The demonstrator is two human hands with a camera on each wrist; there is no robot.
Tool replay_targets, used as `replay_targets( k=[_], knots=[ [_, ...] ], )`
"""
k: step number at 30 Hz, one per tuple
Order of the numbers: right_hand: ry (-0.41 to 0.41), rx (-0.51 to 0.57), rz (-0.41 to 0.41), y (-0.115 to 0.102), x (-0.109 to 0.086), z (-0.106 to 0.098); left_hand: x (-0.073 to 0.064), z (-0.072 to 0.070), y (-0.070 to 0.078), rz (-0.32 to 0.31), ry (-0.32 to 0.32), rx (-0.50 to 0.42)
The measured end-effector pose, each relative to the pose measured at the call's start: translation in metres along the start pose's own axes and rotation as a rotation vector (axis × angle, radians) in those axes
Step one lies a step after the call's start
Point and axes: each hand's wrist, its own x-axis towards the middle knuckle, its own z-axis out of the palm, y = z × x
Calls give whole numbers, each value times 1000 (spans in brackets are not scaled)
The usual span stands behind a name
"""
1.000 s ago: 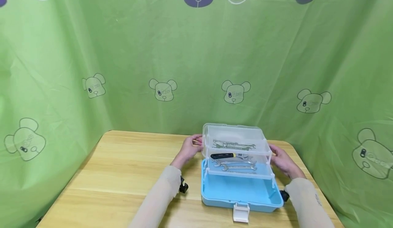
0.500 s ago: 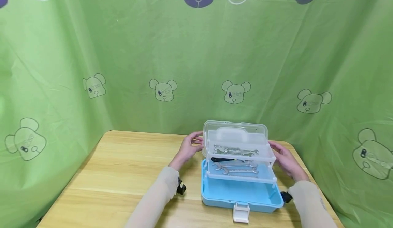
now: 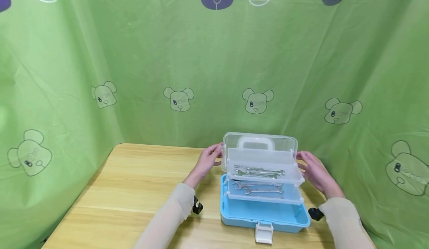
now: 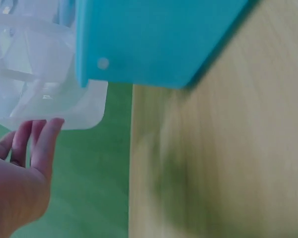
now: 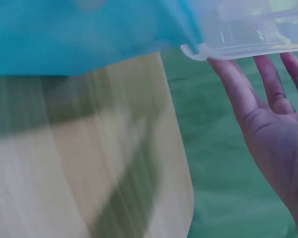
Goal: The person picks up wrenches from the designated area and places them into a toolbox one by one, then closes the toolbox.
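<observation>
A light-blue toolbox (image 3: 254, 223) stands with its clear lid (image 3: 285, 142) raised, a white handle (image 3: 256, 143) showing through it. Two translucent trays link lid and box. Several wrenches (image 3: 258, 172) lie in the upper tray (image 3: 295, 176), and open-ended wrenches (image 3: 264, 190) show in the lower tray (image 3: 295, 197). At the lid's left edge is my left hand (image 3: 205, 164); its fingertips touch the plastic rim in the left wrist view. My right hand (image 3: 316, 172) is at the lid's right side, its extended fingers (image 5: 236, 87) against the rim in the right wrist view.
A white latch (image 3: 264, 234) hangs from the toolbox's front. The box rests on a wooden table (image 3: 140, 189) near its right side. Green cloth printed with bear heads (image 3: 256, 101) hangs behind and on both sides.
Both trays have come forward and down, and the lid's handle has come into sight. The black-handled adjustable wrench is now mostly hidden under the upper tray. My right hand has shifted slightly right.
</observation>
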Motion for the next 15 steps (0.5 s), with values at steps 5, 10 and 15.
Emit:
replay_targets(
  k=[5,10,15],
  knots=[
    [3,5,39,-11,2,3,-3,3,12,-44,19,24],
    [15,-11,77,-16,4,5,-6,6,19,-78,27,51],
    [42,-54,107,-20,5,8,-8,9,26,-109,29,68]
  ],
)
